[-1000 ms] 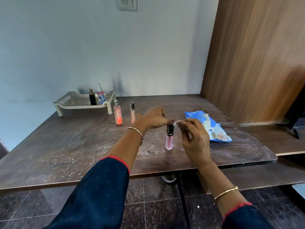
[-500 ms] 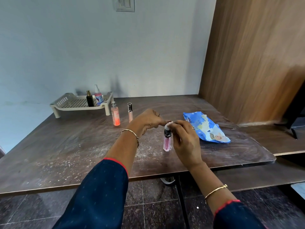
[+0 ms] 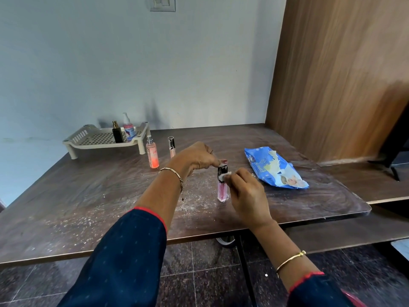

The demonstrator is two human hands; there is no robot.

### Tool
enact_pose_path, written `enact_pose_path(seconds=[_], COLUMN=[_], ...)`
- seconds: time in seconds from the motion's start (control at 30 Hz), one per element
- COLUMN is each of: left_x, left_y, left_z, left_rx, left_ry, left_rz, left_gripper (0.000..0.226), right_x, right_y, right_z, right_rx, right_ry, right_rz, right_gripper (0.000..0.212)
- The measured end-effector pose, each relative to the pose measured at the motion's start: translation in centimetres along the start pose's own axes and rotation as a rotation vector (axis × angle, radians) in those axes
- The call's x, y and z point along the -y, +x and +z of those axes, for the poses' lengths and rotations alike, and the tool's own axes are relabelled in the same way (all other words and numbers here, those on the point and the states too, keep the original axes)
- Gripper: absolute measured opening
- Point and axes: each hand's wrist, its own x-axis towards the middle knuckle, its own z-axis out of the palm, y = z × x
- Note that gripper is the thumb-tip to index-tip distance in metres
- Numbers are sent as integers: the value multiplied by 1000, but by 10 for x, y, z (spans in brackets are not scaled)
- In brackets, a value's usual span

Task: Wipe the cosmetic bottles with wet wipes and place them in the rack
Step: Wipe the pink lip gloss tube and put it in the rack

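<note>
Head view, left hand: fingers curled, the tips pinching the black cap of the pink bottle from above.
Right hand: fingers bent round a small white wet wipe, pressing it to the cap's side.
Pink bottle: upright on the tabletop, between both hands.
Rack: far left, well apart; holds a black bottle and a pump bottle.
Beside the rack: an orange spray bottle and a slim tube, both standing.
Wipes pack: blue, right of the hands, seemingly open.

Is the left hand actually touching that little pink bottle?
Touching. The head view shows the left hand pinching the black cap of the pink bottle from above, with no gap between fingertips and cap.
</note>
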Motion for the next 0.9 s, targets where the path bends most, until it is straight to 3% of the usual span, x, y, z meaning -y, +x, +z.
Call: enact_pose_path(seconds=[0.13, 0.43, 0.7, 0.9], left_x=[-2, -8, -5, -5], left_y=[-2, -4, -4, -4], left_z=[0, -1, -1, 0], left_rx=[13, 8, 36, 37], left_ry=[13, 74, 46, 39], left_rz=[1, 17, 8, 2], left_gripper=[16, 20, 14, 18], right_x=[-1, 2, 4, 17], right_y=[-14, 8, -5, 2], right_z=[2, -4, 3, 5], right_rx=[69, -8, 10, -129], right_ry=[-32, 6, 61, 244], right_rz=[44, 62, 40, 317], right_gripper=[40, 13, 21, 21])
